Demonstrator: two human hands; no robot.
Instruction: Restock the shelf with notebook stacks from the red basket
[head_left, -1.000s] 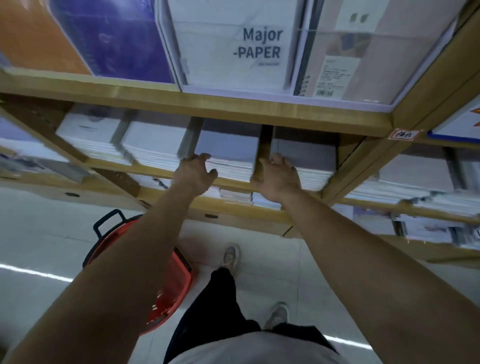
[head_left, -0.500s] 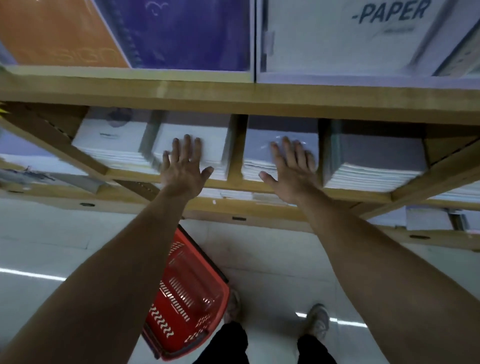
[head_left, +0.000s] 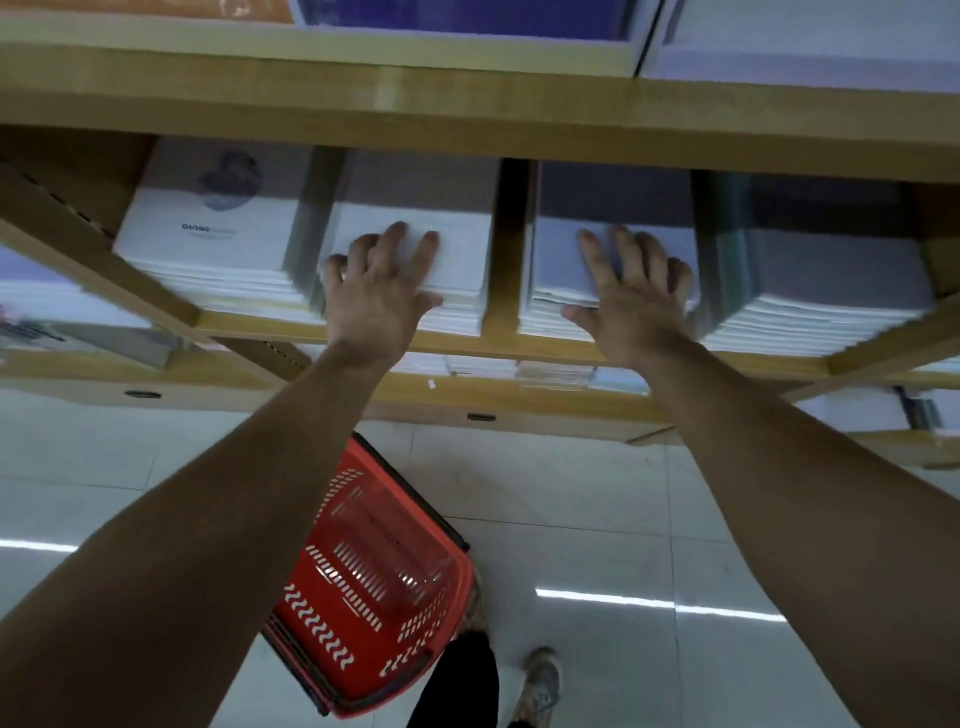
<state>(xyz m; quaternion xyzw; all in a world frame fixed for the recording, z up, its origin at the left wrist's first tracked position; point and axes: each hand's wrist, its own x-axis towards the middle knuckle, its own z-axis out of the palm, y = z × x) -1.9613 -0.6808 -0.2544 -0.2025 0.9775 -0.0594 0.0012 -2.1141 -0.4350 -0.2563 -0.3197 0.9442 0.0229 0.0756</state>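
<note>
On the wooden shelf (head_left: 498, 335), a printed-cover stack (head_left: 208, 244) sits leftmost. Next to it, the left hand (head_left: 376, 299) rests with fingers (head_left: 427, 250) spread on a white notebook stack (head_left: 460, 270), likely squaring it up. Below, on the floor, stands the red basket (head_left: 374, 582). Across a gap, the right hand (head_left: 631, 309) lies flat, fingers splayed, on a pale notebook stack (head_left: 556, 260), probably steadying it beside the dark-covered stack (head_left: 831, 280).

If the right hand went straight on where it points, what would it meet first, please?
The right hand would slide along the notebook stack, then probably reach the shelf back; depth unclear.
</note>
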